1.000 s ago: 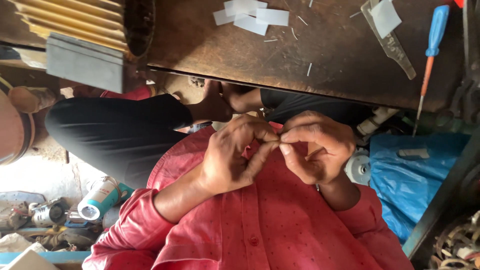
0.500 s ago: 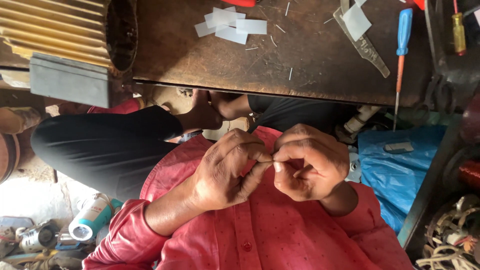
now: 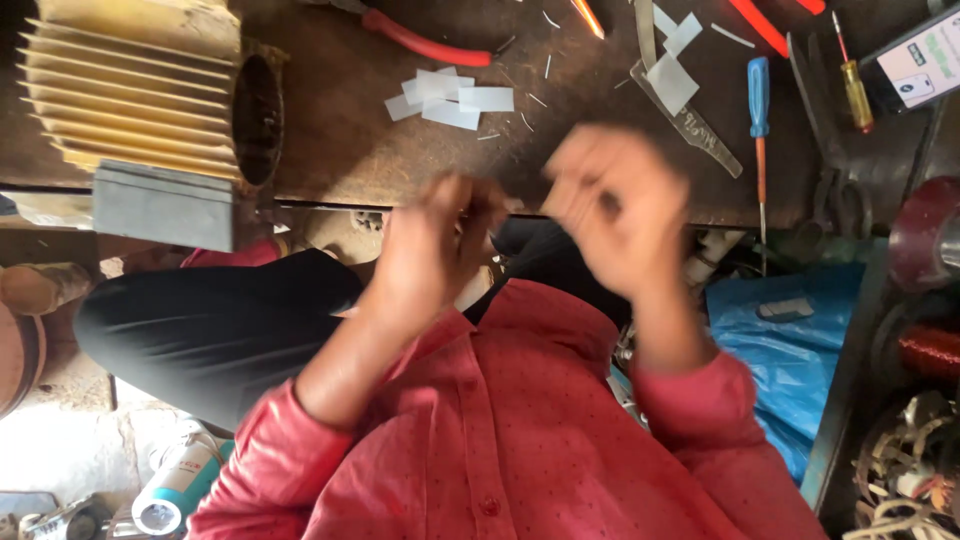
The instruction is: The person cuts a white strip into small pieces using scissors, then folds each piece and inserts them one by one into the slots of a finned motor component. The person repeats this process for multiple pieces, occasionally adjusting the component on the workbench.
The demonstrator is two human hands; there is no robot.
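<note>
Workbench (image 3: 340,160): dark, scuffed top, across the upper view.
Motor housing (image 3: 140,90): yellowish, finned, at the bench's left end.
Left hand (image 3: 430,250): blurred, loosely curled at the bench edge; whether it pinches anything cannot be told.
Right hand (image 3: 620,210): blurred, curled, over the bench; grip unreadable too.
Change: half a second ago both hands met at the chest, pinching something small; now they are apart and nearer the bench (work likely shifting there).
Paper slips (image 3: 450,98): white, heaped on the bench just beyond the hands.

Repair workshop — screwdriver (image 3: 759,110), finned motor housing (image 3: 140,100).
</note>
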